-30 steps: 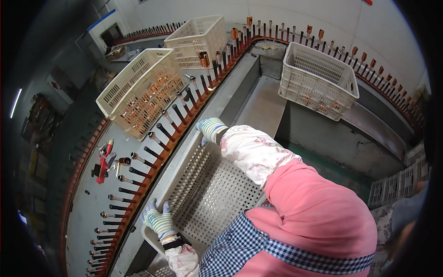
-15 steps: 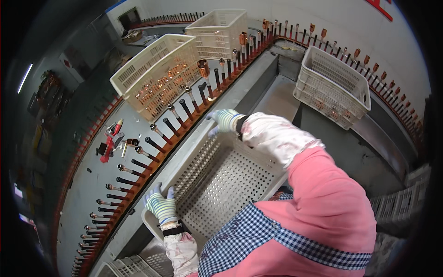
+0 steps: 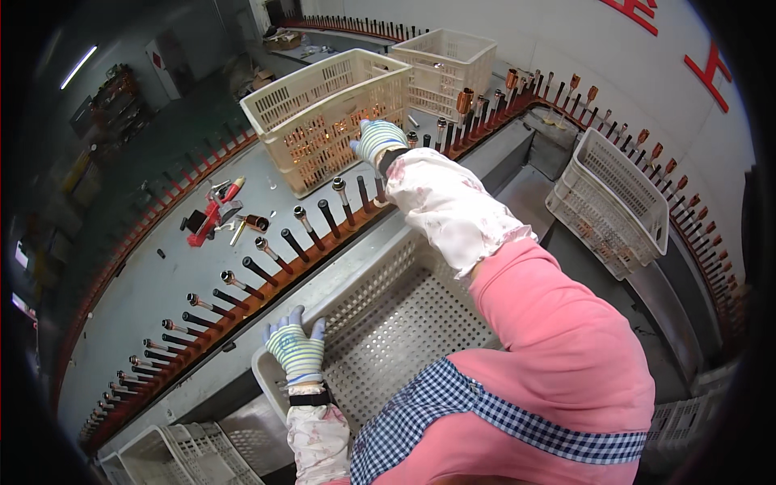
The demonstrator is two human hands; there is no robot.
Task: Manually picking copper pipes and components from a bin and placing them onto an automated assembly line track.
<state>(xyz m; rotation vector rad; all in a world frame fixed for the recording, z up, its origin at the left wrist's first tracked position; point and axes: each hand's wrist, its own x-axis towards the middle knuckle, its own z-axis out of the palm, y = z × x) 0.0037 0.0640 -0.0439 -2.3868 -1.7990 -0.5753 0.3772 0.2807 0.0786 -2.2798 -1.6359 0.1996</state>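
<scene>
The left hand (image 3: 297, 352) touched the perforated bin (image 3: 404, 339); the right hand (image 3: 380, 141) hung over the worktable (image 3: 133, 283).
The bin sat along the worktable's near edge, left fingers spread wide on its rim; right fingers bent near the crate (image 3: 280, 151), any hold impossible to tell.

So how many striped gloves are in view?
2: one on the left hand, at the rim of the grey crate; one on the right hand, by the row of posts. Any others would be hidden.
</scene>
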